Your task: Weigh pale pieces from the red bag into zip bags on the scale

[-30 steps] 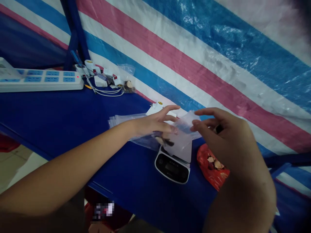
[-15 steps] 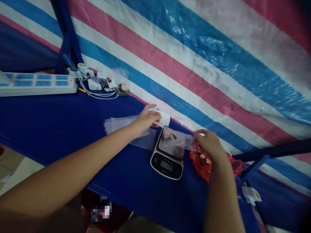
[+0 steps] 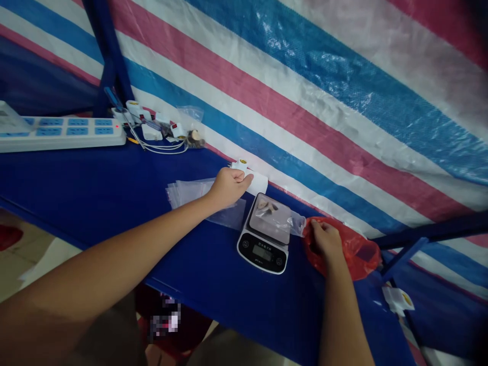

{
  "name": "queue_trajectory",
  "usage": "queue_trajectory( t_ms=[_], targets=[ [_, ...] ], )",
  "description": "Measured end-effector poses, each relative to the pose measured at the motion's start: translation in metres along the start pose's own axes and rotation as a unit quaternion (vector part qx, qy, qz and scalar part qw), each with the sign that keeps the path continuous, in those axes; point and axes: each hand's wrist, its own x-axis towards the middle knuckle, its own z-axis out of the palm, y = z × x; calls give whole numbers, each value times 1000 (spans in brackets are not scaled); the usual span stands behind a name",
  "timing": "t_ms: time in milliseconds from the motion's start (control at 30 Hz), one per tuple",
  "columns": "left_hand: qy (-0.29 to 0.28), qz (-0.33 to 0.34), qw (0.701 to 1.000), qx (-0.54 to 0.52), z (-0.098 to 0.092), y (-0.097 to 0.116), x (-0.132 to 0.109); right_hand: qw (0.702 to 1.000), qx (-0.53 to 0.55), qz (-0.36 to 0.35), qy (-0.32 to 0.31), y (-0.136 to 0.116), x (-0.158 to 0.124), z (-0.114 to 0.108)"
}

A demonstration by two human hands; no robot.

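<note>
My left hand [image 3: 230,186] is closed with its fingers curled, over a white sheet [image 3: 258,183] and beside a white plug [image 3: 240,163]. Whatever lies inside that fist, if anything, is hidden. At the mouth of a red plastic bag [image 3: 354,249], my right hand [image 3: 327,239] dips in with fingers pressed together; their tips are partly hidden. Between the hands stands a digital kitchen scale [image 3: 264,251]. On its plate lies a clear plastic bag [image 3: 280,219] with a few pale, dark-edged pieces [image 3: 267,206] inside, its open end reaching toward the red bag.
Flat clear bags [image 3: 190,192] lie left of the scale, under my left forearm. A white power strip [image 3: 61,134], a screwdriver [image 3: 122,112], cables and plugs [image 3: 152,131] sit farther left. A striped tarpaulin [image 3: 305,112] rises behind the blue table [image 3: 95,188].
My right hand has dropped from above the clear bag's end into the red bag, whose side now covers the pieces. My left hand has curled from loosely spread fingers into a fist.
</note>
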Motion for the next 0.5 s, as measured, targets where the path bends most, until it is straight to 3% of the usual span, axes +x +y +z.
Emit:
queue_trajectory(
  t_ms=[100, 267, 500],
  targets=[
    [-19, 1, 1000, 7, 0, -1, -1, 999, -30, 1, 24, -1, -3, -4],
    [-45, -3, 998, -32, -1, -9, 0, 988, 11, 4, 153, -15, -15, -7],
    [-98, -66, 992, -39, -11, -6, 6, 973, 55, -24, 221, -21, -19, -2]
  ],
)
